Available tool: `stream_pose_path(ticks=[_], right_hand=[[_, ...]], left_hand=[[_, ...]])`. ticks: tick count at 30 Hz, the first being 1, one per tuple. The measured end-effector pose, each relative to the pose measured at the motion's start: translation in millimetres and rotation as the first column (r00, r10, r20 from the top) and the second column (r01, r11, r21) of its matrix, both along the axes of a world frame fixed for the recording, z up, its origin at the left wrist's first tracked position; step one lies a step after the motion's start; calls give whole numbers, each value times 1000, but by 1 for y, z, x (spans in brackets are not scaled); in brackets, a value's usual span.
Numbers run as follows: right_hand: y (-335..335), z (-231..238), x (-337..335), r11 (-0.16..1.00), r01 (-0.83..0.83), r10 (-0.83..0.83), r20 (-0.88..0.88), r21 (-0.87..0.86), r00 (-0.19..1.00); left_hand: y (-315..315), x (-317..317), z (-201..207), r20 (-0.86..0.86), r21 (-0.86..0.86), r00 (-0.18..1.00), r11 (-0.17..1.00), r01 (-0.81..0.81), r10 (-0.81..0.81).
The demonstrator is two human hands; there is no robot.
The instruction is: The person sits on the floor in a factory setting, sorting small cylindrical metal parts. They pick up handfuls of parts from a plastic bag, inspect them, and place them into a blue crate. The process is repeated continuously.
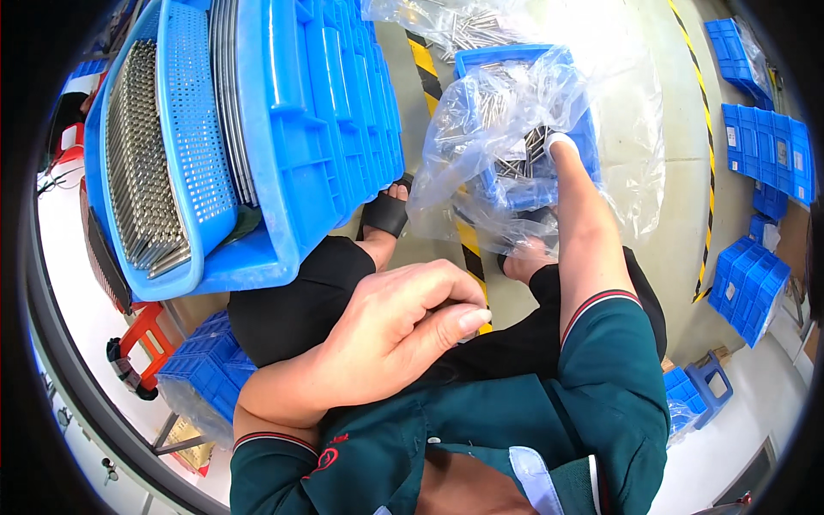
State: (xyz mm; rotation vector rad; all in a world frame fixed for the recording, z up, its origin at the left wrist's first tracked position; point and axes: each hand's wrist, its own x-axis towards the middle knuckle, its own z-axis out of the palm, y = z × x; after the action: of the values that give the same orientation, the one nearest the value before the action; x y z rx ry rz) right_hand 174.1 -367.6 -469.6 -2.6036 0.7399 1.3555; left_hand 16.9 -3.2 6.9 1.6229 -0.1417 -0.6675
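My left hand is raised before my chest, its fingers curled in and the thumb laid along them; whatever may be inside is hidden. Downward and forward stretches my right arm, and my right hand, with white on it, reaches into a blue crate on the floor. A clear plastic bag lines that crate and spills over its sides. Slim metal rods lie in the bag, right beside my right hand. Plastic and glare hide the right fingers.
Left of me stands a large blue bin holding a perforated blue basket packed with metal rods. More loose rods lie on plastic beyond the crate. Blue crates line the right side; yellow-black tape marks the floor.
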Motion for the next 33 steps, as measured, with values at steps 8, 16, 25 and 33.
stream_pose_path(ticks=[8, 16, 25, 33], right_hand=[[-40, -37, -13, 954, 235, -250, 61, 187, 966], [-12, 77, -25, 559, 695, -759, -58, 451, 649], [-4, 103, -18, -233, 722, -789, -561, 651, 251], [38, 124, -57, -714, 388, -682, -702, 582, -202]], left_hand=[[-1, 8, -2, 42, -25, 998, 999, 48, -47], [-7, -1, 7, -61, -1, 998, 1000, 7, -7], [-12, -3, 10, -76, -38, 997, 999, -7, 4], [-11, -4, 3, -92, -92, 990, 989, -113, 104]])
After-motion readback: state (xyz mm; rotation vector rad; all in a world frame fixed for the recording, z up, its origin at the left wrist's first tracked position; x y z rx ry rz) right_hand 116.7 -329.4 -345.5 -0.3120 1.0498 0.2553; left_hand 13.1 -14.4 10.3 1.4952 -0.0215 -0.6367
